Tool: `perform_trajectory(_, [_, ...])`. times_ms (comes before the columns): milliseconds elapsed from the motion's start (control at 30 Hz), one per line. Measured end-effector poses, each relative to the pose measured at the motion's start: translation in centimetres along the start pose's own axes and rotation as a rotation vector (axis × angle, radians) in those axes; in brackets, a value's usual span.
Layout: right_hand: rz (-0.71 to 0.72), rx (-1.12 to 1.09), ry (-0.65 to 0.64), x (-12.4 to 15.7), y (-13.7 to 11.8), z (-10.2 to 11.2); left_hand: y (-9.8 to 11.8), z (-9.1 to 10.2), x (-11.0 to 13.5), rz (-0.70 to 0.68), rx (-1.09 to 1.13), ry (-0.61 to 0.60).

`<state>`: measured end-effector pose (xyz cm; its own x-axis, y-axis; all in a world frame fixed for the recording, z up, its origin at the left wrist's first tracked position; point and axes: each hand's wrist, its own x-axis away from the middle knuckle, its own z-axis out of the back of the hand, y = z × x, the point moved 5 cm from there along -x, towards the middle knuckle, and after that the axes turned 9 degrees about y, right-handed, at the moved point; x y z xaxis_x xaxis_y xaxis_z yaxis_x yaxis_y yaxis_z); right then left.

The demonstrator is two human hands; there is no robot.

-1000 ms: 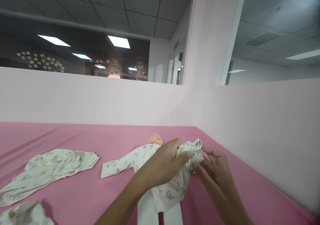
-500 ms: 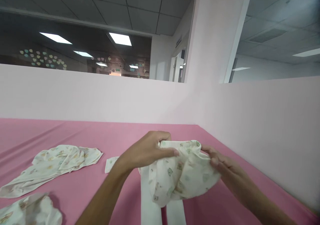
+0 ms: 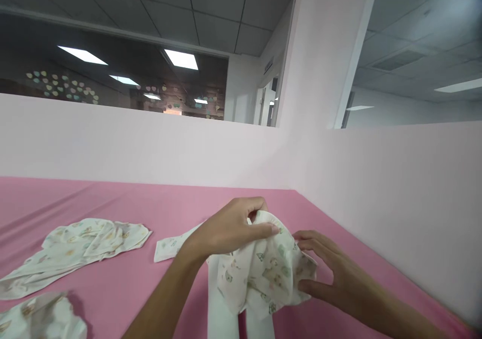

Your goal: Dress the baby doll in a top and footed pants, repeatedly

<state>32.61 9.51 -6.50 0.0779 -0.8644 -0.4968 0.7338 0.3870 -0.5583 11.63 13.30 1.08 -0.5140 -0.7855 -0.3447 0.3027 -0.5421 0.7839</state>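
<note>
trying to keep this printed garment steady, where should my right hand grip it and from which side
Probably the loose right edge of the printed garment, coming from the right. The left hand pinches the top edge, while the cloth flares out toward the right hand, which is open there, so a light pinch should suit.

left hand [image 3: 231, 226]: bare, slim-fingered | right hand [image 3: 333, 266]: bare, slim-fingered | left forearm [image 3: 165, 286]: bare, slender | right forearm [image 3: 386, 301]: bare, slender
</note>
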Motion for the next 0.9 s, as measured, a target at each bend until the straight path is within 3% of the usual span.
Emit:
perform_trajectory(200, [-0.146, -0.399, -0.115, -1.2, -4.7, -0.8, 0.8, -0.7, 0.7, -0.018, -0.122, -0.006])
perform_trajectory(400, [-0.379, -0.852, -0.268, -1.0, -4.3, 0.2, 0.4, 0.5, 0.4, -0.027, -0.115, 0.149])
perform_trajectory(600, [-0.441, -0.934, -0.252, -1.4, -4.5, -0.1, 1.5, -1.4, 0.5, -0.061, 0.0, 0.119])
perform_trajectory(733, [-0.426, -0.938, -0.359, -1.9, -5.3, -1.8, 2.9, -2.8, 0.5, -0.245, -0.131, 0.151])
perform_trajectory(800, [-0.414, -0.954, -0.365, -2.3, -5.5, -2.7, 3.0, -3.6, 0.2, -0.376, -0.282, 0.251])
perform_trajectory(833, [-0.402, -0.981, -0.355, -2.6, -5.7, -3.0, 2.9, -3.9, 0.1, -0.421, -0.371, 0.364])
perform_trajectory(900, [-0.388, -1.037, -0.311, -3.2, -6.2, -3.6, 2.8, -4.1, 0.5, -0.47, -0.577, 0.726])
